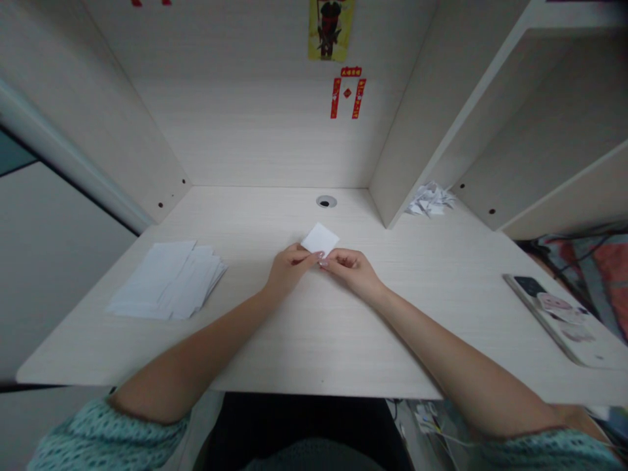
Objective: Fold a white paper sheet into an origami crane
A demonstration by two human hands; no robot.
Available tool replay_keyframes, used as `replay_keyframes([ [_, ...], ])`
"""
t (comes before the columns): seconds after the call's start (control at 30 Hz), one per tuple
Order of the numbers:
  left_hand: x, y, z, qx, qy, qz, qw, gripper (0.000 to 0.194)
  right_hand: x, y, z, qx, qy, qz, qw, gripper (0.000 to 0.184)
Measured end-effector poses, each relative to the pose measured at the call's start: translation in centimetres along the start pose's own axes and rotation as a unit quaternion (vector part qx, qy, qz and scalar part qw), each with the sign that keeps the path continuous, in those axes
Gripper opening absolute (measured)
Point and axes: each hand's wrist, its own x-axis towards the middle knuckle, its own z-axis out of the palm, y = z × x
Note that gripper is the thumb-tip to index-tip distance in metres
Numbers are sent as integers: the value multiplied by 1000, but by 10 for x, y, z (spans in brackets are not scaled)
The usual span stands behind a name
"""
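A small square of white paper [320,238] is held just above the middle of the desk, turned so that one corner points toward me. My left hand [290,265] pinches it at the near left edge, thumb on top. From the other side, my right hand [354,269] grips the near corner between thumb and fingertips. Both thumbs almost meet at that corner. The fingers beneath the paper are partly hidden.
To the left lies a spread stack of white paper sheets [167,278]. A heap of folded white paper pieces [430,199] sits behind the divider panel [409,131]. A phone in a case [564,320] rests at the right. The desk [314,347] has a cable hole [326,201] at the back.
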Motion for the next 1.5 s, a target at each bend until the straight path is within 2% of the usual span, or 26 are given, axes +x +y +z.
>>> replay_keyframes([
  [0.23, 1, 1, 0, -26, 21, -1, 999, 36, -1, -7, 3, 30, -6, 7, 1000, 24],
  [0.63, -1, 5, -1, -90, 51, -7, 995, 35, 1, -3, 0, 40, -14, -9, 999, 16],
  [0.73, 0, 3, -1, -129, 55, -27, 990, 33, 1, -5, 1, 37, -15, -12, 999, 16],
  [0.83, 5, -1, -7, -182, 99, -77, 975, 31, 1, -5, -1, 40, -11, -16, 999, 19],
  [0.9, 9, -2, -12, -200, 154, -125, 960, 40, 1, -5, -2, 38, -7, -22, 999, 20],
  [0.97, 12, -2, -16, -197, 188, -131, 953, 47, 1, -6, -3, 28, -6, -24, 999, 21],
  [1.1, 6, 1, -7, -192, 108, -90, 971, 47, 0, -6, -2, 16, 10, -9, 1000, 24],
  [1.23, -3, 4, 3, -126, 21, -59, 990, 37, -1, -4, 1, 14, -3, -9, 1000, 22],
  [1.3, -5, 5, 4, -102, 7, -61, 993, 33, -2, -2, 2, 9, -25, -10, 1000, 20],
  [1.4, -4, 6, 2, -101, 22, -68, 992, 33, -3, 0, 2, -7, -43, 2, 999, 21],
  [1.5, -1, 3, 2, -117, 11, -54, 992, 28, -2, 1, 2, -29, -28, 5, 999, 22],
])
